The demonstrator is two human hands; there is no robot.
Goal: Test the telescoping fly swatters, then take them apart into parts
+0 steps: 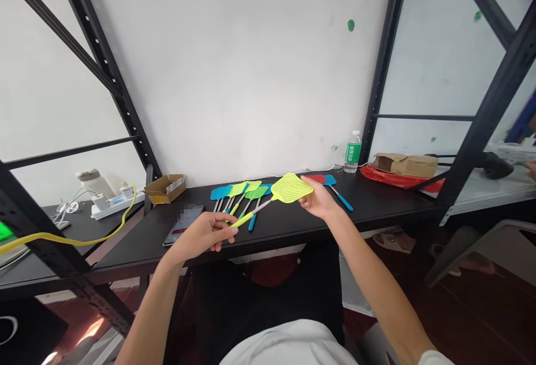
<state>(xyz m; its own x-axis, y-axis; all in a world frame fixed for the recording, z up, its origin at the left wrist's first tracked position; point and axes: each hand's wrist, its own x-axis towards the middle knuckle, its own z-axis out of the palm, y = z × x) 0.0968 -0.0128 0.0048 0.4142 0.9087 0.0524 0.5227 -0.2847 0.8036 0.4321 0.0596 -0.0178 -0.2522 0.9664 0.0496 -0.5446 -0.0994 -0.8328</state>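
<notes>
White shirt (288, 347) nearest, with the left hand (209, 234) clamped on the handle and right hand (321, 200) on the head of 1 yellow-green fly swatter (291, 188) by the dark surface (381, 200), seemingly mid-adjustment, any next move calling for coordinated grips.

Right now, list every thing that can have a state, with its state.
Held swatter: held in both hands
Left hand: pinching handle
Right hand: gripping head
Other swatters: lying on table
Bottle: upright, capped
Screen device: face up
Left box: open
Right box: inside hidden
Power strip: chargers plugged in
</notes>
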